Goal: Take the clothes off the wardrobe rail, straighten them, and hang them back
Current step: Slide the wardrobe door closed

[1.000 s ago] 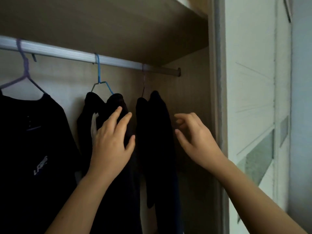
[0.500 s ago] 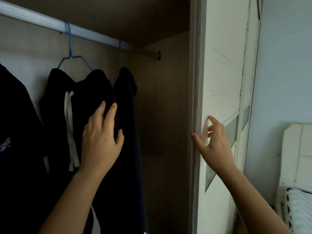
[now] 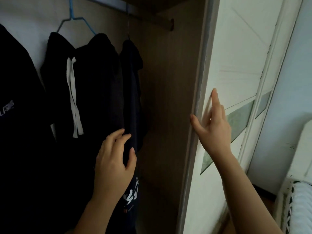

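I see the dark clothes [image 3: 130, 92] hanging straight down. My left hand [image 3: 114, 159] lies open on them; my right hand [image 3: 214, 122] spreads open on the door [image 3: 236, 65].

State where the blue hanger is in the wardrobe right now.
In the head view, the blue hanger hangs at upper left, carrying the dark drawstring garment, left of the rightmost dark garment.

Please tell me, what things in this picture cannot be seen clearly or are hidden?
Head view, all items:
- Wardrobe rail: mostly cut off by the top edge.
- Blue hanger: its hook leaves the frame.
- Left garment's logo: cut by the left edge.
- Rightmost garment's hanger: too dark to make out.
- White print: partly covered by the left hand.
- Bedding: cropped at right.
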Tool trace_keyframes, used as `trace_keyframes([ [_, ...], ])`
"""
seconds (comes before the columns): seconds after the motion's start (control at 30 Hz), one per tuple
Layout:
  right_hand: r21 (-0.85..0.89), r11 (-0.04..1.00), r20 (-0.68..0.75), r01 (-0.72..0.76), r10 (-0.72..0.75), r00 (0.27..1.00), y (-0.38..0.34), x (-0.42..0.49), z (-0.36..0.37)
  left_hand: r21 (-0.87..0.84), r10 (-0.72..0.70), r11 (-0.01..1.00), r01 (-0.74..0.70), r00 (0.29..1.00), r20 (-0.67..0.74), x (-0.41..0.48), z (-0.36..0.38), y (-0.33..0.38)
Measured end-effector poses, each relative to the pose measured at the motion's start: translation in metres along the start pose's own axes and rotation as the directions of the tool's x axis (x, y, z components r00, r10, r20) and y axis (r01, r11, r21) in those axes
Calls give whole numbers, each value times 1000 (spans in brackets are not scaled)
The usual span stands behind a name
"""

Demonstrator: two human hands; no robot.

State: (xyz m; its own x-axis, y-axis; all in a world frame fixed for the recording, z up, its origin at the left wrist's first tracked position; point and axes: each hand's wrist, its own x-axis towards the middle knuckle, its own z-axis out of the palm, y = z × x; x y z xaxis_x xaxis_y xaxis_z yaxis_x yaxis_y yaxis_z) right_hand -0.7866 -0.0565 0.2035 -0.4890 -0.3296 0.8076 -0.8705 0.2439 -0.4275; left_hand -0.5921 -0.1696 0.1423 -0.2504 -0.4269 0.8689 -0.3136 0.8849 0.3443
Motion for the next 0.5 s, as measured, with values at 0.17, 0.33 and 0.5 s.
trace_keyframes([
  [0.17, 89, 993, -15, 77, -76, 997, -9, -11, -1, -153, -227, 962, 226, 974, 6, -35, 0, 1],
  [0.33, 144, 984, -51, 105, -99, 994, -34, -26, -1, -182, -429, 887, 425, 903, 19, -66, -16, 6],
  [0.5, 202, 971, -72, 129, -117, 991, -70, -51, -3, -107, -474, 876, 469, 880, -20, -86, -45, 8],
])
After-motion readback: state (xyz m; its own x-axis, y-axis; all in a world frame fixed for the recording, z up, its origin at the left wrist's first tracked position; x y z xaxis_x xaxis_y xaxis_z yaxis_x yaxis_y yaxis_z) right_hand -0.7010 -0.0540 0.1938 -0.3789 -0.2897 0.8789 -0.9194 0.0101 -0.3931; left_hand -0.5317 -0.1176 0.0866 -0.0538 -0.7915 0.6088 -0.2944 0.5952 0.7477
